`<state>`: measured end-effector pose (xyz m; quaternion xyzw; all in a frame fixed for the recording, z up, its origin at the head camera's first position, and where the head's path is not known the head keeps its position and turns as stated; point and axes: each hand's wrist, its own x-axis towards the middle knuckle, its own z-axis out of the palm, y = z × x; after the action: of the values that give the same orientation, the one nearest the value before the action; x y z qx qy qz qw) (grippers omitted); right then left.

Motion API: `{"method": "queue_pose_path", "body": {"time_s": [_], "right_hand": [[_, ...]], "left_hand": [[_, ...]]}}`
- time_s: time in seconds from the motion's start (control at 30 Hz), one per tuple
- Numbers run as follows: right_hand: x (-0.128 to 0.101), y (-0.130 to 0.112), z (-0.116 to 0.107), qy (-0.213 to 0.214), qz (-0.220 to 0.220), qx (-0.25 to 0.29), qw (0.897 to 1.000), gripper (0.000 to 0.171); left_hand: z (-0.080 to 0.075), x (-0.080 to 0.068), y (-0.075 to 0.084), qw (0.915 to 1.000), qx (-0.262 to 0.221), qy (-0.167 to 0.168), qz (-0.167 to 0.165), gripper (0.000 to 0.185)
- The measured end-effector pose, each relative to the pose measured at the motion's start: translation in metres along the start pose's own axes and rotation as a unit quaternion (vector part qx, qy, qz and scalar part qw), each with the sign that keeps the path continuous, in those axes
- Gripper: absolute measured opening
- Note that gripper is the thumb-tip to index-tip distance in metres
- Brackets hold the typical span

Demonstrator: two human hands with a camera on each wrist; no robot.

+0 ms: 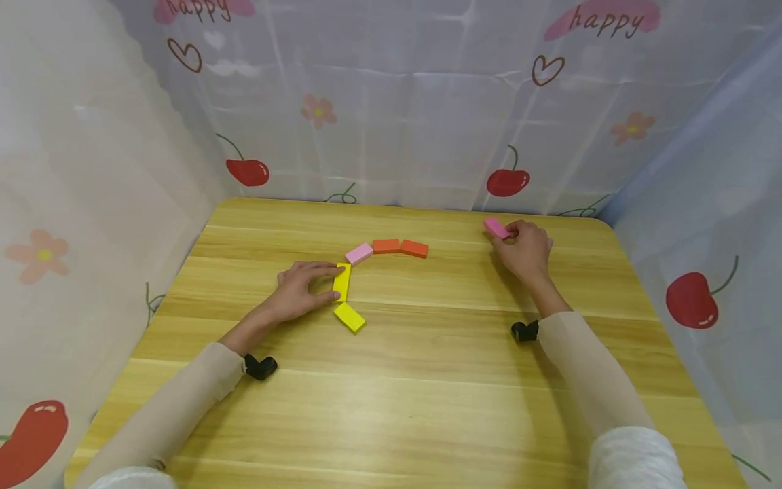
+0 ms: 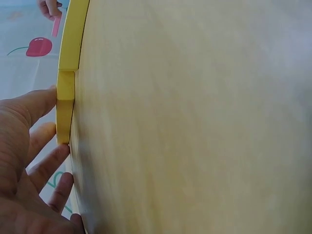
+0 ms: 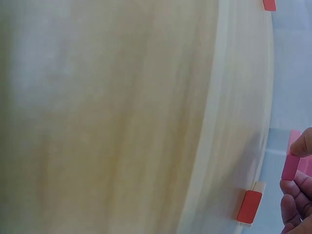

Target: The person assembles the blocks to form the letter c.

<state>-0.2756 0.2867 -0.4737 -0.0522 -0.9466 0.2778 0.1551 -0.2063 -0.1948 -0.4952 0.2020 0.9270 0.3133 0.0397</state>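
My left hand (image 1: 298, 291) touches a yellow domino block (image 1: 343, 284) with thumb and forefinger near its two ends, fingers fairly straight. In the left wrist view the thumb and fingertips rest along the edge of this yellow block (image 2: 64, 119). A second yellow block (image 1: 350, 318) lies against its near end. From its far end a curve runs on through a light pink block (image 1: 359, 254) and orange blocks (image 1: 386, 246) (image 1: 415, 249). At the far right, my right hand (image 1: 527, 250) pinches a pink domino block (image 1: 495, 228) between thumb and fingers, also seen as a pink block (image 3: 291, 165) in the right wrist view.
A red block (image 3: 249, 207) beside a cream-coloured piece lies near the table edge in the right wrist view. Patterned curtains (image 1: 415, 136) stand close behind the wooden table (image 1: 403, 401) and on both sides. Black wrist cameras (image 1: 261, 367) hang under both sleeves.
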Motion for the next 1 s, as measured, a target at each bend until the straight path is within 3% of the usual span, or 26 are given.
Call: {"method": "queue_pose_path", "body": {"time_s": [0.67,1.0], "right_hand": [[-0.02,0.002,0.007,-0.031,-0.039,0.026,0.998,0.033],[-0.032,-0.002,0.0,-0.033,-0.06,0.024,0.997,0.035]], "left_hand": [[0.0,0.0,0.0,1.0,-0.002,0.001,0.0,0.056],[0.001,0.0,0.0,1.0,-0.006,0.0,-0.001,0.056]]}}
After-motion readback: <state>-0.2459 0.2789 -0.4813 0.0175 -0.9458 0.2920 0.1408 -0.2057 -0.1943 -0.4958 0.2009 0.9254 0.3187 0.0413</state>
